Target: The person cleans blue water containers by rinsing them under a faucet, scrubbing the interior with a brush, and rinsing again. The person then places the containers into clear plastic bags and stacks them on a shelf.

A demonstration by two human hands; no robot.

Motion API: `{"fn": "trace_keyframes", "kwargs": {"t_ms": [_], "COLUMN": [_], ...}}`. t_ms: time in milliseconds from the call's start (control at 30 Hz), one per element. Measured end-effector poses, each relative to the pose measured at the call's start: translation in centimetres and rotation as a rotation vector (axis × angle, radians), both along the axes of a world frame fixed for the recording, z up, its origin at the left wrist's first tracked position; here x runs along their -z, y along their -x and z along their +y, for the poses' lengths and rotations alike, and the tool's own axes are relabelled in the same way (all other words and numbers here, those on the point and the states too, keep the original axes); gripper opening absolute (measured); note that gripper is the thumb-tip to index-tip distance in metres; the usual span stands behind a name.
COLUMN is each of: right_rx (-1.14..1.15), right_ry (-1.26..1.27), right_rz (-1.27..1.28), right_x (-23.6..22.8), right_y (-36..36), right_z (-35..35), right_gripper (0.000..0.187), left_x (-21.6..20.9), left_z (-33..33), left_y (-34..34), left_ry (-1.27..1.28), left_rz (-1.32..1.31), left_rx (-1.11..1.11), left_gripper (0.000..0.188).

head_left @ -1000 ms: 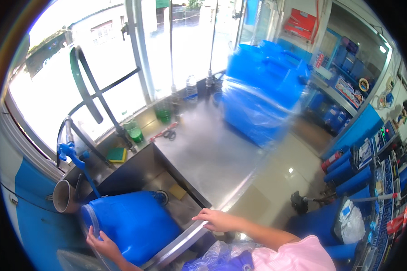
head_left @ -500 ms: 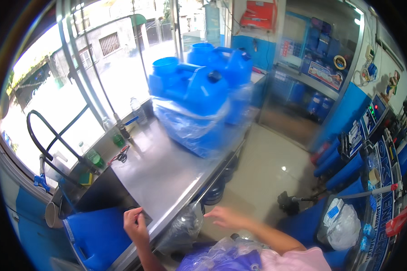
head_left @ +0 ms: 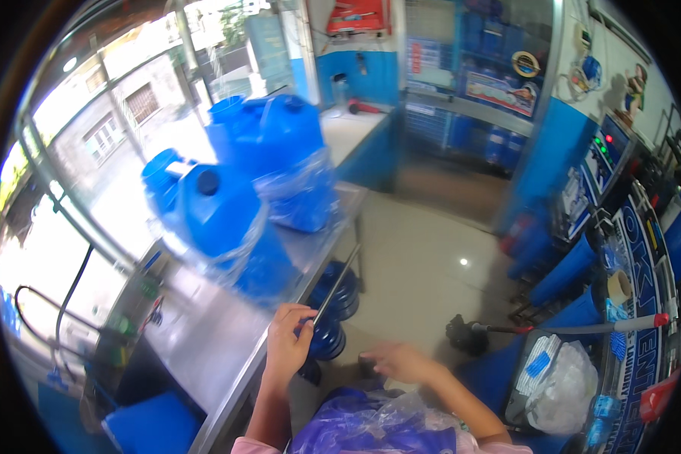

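My left hand [head_left: 289, 339] is raised beside the front edge of the steel table [head_left: 204, 321]. Its fingers are curled toward the thumb, and anything between them is too small to make out. My right hand [head_left: 402, 363] hangs over the floor to the right, somewhat blurred, with fingers stretched loosely to the left. On the table, beyond my left hand, stands a blue water jug [head_left: 223, 216] with a dark cap, partly wrapped in clear plastic. Behind it is a second blue jug [head_left: 276, 136], also partly wrapped.
Blue bottles [head_left: 337, 291] sit under the table. At lower left is a blue container [head_left: 147, 424]. A mop-like tool with a dark head [head_left: 469, 337] and a white plastic bag [head_left: 566, 386] are at right. A glass door [head_left: 461, 151] stands at the back.
The view has turned and moved toward the jugs, which now appear farther left. My left hand appears higher and farther right, past the table's front edge. My right hand remains over the floor.
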State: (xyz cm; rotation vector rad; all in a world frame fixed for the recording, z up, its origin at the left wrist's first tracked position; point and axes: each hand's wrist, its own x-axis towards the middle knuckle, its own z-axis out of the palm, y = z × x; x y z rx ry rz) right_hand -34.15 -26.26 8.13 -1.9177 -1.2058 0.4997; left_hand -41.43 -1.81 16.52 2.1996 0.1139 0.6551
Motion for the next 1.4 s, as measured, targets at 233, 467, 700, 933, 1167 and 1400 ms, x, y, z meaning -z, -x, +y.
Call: {"fn": "trace_keyframes", "kwargs": {"t_ms": [233, 467, 700, 933, 1167, 1400], "right_rx": [0.206, 0.435, 0.883, 1.377, 1.469, 1.391], "right_ry": [0.103, 0.252, 0.336, 0.434, 0.877, 1.167], "right_rz": [-0.101, -0.062, -0.340, -0.842, -1.116, -1.111], "right_x": [-0.6, -2.3, -3.1, -6.0, -10.0, -11.7], "right_y": [-13.9, -28.4, -40.8, -56.0, -72.8, -80.4], "right_z": [-5.6, -9.8, -21.4, -42.8, -61.5, -70.1], "right_gripper": [0.038, 0.040, 0.038, 0.019, 0.012, 0.012], "left_x": [2.9, 1.7, 2.6, 3.3, 0.8, 0.8], "left_z": [-2.6, -3.6, -8.2, -13.8, -23.5, -30.6], "left_y": [-15.6, -32.1, -44.7, -55.0, -65.0, -71.6], "left_ry": [0.090, 0.087, 0.018, -0.158, -0.220, -0.275], "left_rz": [-0.002, -0.034, 0.080, 0.216, 0.361, 0.527], "left_rx": [0.144, 0.279, 0.478, 0.437, 0.401, 0.532], "left_gripper": [0.017, 0.016, 0.018, 0.016, 0.018, 0.022]}}
